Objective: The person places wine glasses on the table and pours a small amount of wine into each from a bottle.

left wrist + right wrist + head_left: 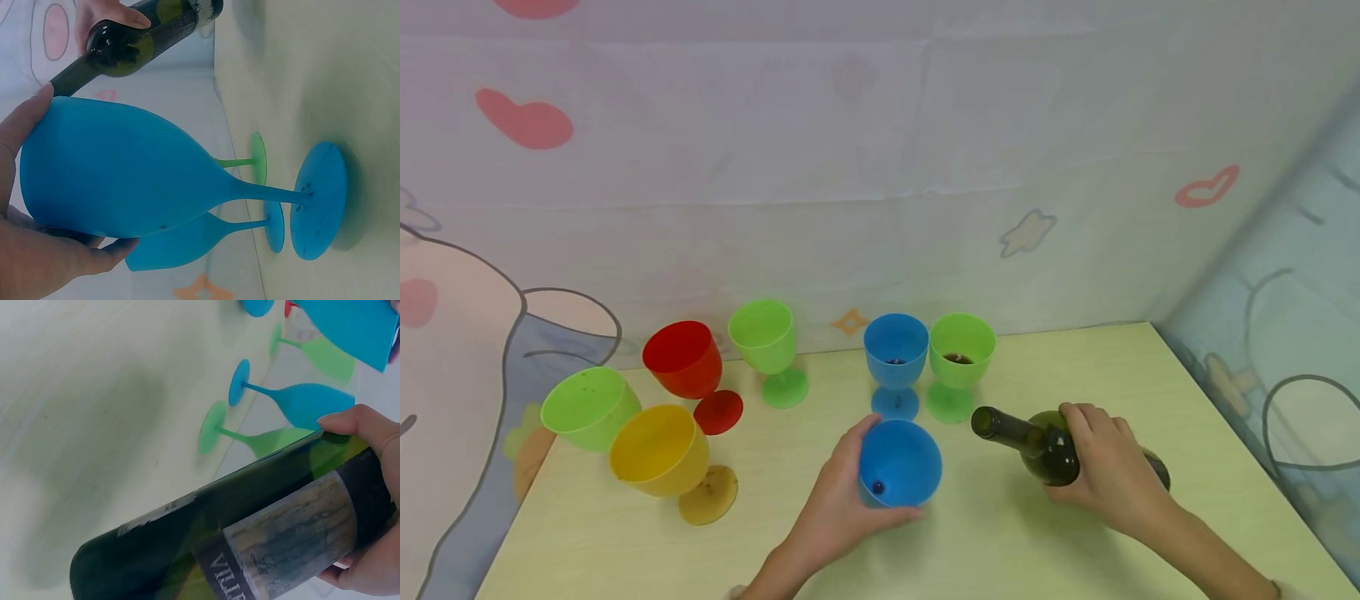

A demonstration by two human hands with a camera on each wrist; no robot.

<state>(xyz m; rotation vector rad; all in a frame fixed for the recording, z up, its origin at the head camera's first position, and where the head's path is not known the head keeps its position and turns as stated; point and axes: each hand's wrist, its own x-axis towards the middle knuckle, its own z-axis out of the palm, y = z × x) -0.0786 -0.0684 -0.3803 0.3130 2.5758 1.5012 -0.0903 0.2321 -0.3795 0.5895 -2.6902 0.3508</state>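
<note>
Bottle (1054, 457) slants, neck (1013, 431) pointing up and leftward.

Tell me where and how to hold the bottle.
The bottle is likely best held round its body, just below the shoulder, coming from the right, as the right hand does. It tilts, neck raised and pointing left, so the mouth is left clear; round sides suit wrapping.

Appears to be a screened tabletop station. Fitted with a pale table (1075, 362). Backed by a creased cloth backdrop (880, 125) printed with hearts (538, 125) and star shapes (1028, 233), and bounded at right by a bluish panel (1300, 300). Cannot be classed as home or studio.
</note>
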